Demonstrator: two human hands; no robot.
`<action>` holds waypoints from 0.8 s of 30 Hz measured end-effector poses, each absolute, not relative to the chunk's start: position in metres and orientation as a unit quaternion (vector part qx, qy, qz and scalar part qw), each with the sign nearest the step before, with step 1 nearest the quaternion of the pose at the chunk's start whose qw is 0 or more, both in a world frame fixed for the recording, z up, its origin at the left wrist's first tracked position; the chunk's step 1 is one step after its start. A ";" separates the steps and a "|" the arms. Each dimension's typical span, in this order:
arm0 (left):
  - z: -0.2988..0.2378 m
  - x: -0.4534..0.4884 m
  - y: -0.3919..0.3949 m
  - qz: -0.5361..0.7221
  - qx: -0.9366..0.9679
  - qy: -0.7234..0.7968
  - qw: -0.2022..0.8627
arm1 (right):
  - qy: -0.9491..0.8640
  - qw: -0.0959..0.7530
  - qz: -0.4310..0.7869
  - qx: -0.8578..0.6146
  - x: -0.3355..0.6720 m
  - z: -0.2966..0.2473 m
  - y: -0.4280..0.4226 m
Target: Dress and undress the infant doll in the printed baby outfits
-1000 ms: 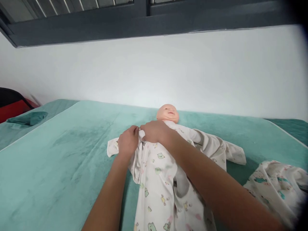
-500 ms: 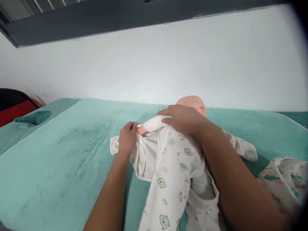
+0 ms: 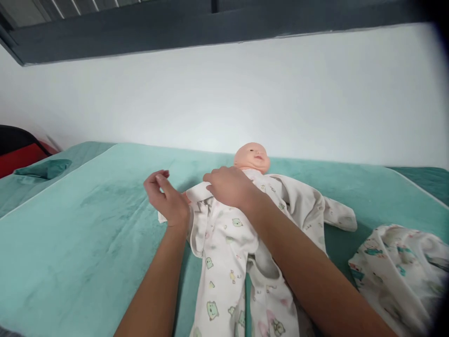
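A baby doll (image 3: pixel 251 157) lies on its back, its head towards the wall. Over its body is a white onesie (image 3: pixel 224 238) with green bear prints; one empty-looking sleeve (image 3: pixel 339 214) stretches out to the right. My right hand (image 3: pixel 229 187) is closed round the doll's white-sleeved arm (image 3: pixel 198 192) near the shoulder. Just left of that arm's end, my left hand (image 3: pixel 166 199) is raised with its fingers loosely bent and thumb apart, nothing visible in it. The wrist partly covers the doll's hand and the cloth edge behind.
A second printed white garment (image 3: pixel 396 271) lies crumpled at the right. Everything rests on a teal plush cover (image 3: pixel 105 234). Behind stands a white wall (image 3: pixel 210 103) below a dark frame (image 3: pixel 140 32). A red and black object (image 3: pixel 19 154) is at the far left.
My left hand has let go of the cloth by the doll's hand and moved up and left. The doll has turned from its side onto its back, with my right hand still at its arm.
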State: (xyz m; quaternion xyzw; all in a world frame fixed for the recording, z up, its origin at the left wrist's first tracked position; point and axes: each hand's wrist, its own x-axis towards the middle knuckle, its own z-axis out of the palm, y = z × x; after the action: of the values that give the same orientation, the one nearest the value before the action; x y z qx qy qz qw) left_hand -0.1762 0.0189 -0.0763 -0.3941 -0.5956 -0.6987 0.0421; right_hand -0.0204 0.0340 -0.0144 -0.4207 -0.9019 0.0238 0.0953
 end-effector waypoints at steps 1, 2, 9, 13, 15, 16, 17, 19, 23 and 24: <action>-0.077 -0.172 0.017 -0.673 -0.437 -0.596 0.030 | -0.901 0.131 0.044 -0.412 -0.019 -0.014 0.034; -0.079 -0.168 0.016 -0.638 -0.488 -0.596 0.005 | -0.892 0.186 0.069 -0.407 -0.015 -0.013 0.034; -0.096 -0.161 0.032 -0.349 -0.707 -0.615 -0.031 | -0.695 0.557 0.089 -0.445 0.060 -0.051 0.026; -0.099 -0.162 0.032 -0.389 -0.679 -0.621 -0.049 | -0.644 0.458 0.013 -0.613 0.112 -0.090 0.014; -0.098 -0.160 0.027 -0.456 -0.642 -0.609 -0.093 | -0.625 0.376 -0.005 -0.684 0.127 -0.100 0.006; -0.095 -0.157 0.023 -0.490 -0.623 -0.599 -0.114 | -0.616 0.350 -0.016 -0.706 0.131 -0.102 0.003; -0.091 -0.153 0.019 -0.518 -0.610 -0.586 -0.129 | -0.609 0.334 -0.026 -0.719 0.132 -0.103 -0.001; -0.075 -0.141 0.009 -0.540 -0.618 -0.555 -0.136 | -0.607 0.321 -0.033 -0.726 0.132 -0.101 -0.007; -0.028 -0.092 -0.001 -0.471 -0.740 -0.466 -0.117 | -0.603 0.324 0.008 -0.729 0.131 -0.094 -0.008; -0.017 -0.077 0.001 -0.430 -0.780 -0.441 -0.110 | -0.597 0.327 0.020 -0.732 0.133 -0.093 -0.007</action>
State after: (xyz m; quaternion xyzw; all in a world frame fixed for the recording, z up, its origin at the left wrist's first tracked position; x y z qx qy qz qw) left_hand -0.0766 0.0005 -0.0174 -0.7803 -0.4411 -0.4296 -0.1097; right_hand 0.1325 -0.0070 -0.0928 -0.7321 -0.5971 0.0199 0.3273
